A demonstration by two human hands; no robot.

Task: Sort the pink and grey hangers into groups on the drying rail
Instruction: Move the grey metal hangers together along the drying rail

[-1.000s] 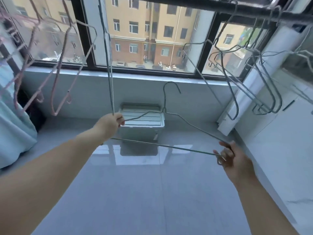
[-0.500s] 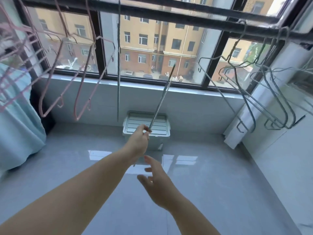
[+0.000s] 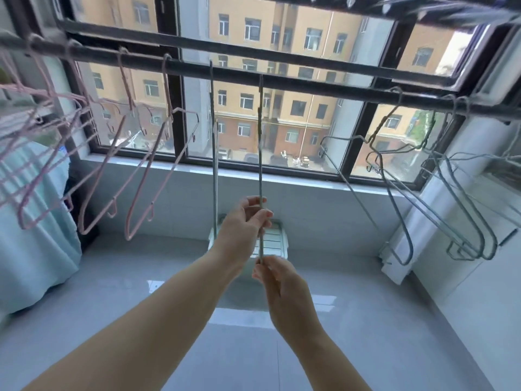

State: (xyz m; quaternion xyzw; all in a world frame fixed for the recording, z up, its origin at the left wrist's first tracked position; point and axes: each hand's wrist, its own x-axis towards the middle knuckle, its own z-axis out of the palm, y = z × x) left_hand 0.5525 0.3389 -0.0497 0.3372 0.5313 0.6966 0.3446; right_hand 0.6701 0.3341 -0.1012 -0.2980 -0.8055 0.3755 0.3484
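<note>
A dark drying rail (image 3: 310,86) runs across the window. Several pink hangers (image 3: 146,193) hang on its left part. Several grey hangers (image 3: 439,210) hang on its right part. In the middle two grey hangers show edge-on: one (image 3: 214,170) hangs free, and the other (image 3: 260,153) hangs from the rail to its right. My left hand (image 3: 242,224) pinches that second hanger partway down. My right hand (image 3: 279,280) grips its bottom end just below.
A pale plastic storage box (image 3: 275,241) stands on the tiled floor under the window sill. A light blue cloth (image 3: 33,221) hangs at the left. A white unit (image 3: 428,210) leans in the right corner. The window frame stands close behind the rail.
The grey hanger went from flat between both hands to hanging edge-on on the rail. My right hand let go, then took its bottom end. The view tilted up.
</note>
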